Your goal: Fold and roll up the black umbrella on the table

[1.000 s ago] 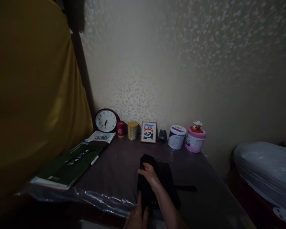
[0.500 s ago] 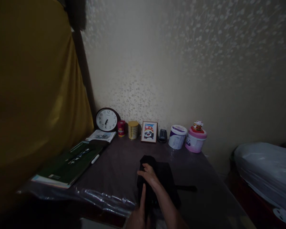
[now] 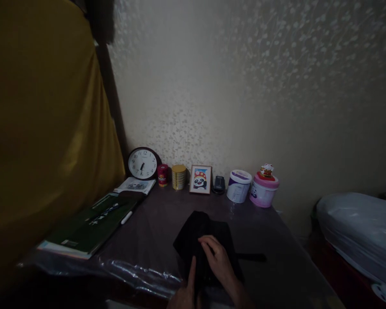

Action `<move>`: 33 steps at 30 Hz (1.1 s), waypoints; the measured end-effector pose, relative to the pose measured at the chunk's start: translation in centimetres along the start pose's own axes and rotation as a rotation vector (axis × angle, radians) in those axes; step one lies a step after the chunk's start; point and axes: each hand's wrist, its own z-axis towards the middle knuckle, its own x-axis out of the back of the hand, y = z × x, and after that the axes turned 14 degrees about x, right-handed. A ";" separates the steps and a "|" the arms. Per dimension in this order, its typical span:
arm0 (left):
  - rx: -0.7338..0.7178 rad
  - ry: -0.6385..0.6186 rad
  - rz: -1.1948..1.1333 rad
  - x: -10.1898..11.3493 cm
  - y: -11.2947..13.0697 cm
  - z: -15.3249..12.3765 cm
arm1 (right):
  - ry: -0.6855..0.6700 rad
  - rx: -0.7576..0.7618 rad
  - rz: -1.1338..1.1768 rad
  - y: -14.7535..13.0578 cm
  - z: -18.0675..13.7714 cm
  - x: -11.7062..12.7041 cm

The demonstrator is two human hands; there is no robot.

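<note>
A black fabric item (image 3: pixel 193 240) lies loosely folded on the table, with a pointed flap spread to the left and a dark strap (image 3: pixel 251 257) stretching out to the right. It is too dark to make out its kind. At its near end my left hand (image 3: pixel 184 295) grips the fabric, one finger stretched forward along it; the other fingers are mostly hidden at the bottom edge. My right hand (image 3: pixel 219 262) lies over the middle of the fabric, thumb and fingers drawn together on a fold.
Along the wall stand a clock (image 3: pixel 143 163), a red tin (image 3: pixel 162 175), a yellow can (image 3: pixel 179 177), a panda picture frame (image 3: pixel 200 179), a small black object (image 3: pixel 218 184), a white tub (image 3: pixel 239 186) and a pink tub (image 3: pixel 263 192) with a figurine. A green book (image 3: pixel 90 227) and white pen (image 3: pixel 126 217) lie left.
My right hand has moved right and nearer to me, off the left fold. The fabric's left flap has opened out to the left. My left hand stays about where it was.
</note>
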 end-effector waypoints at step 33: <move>-0.015 0.089 -0.123 -1.9 -1.1 0.3 | -0.163 0.008 0.049 -2.6 -1.0 -0.7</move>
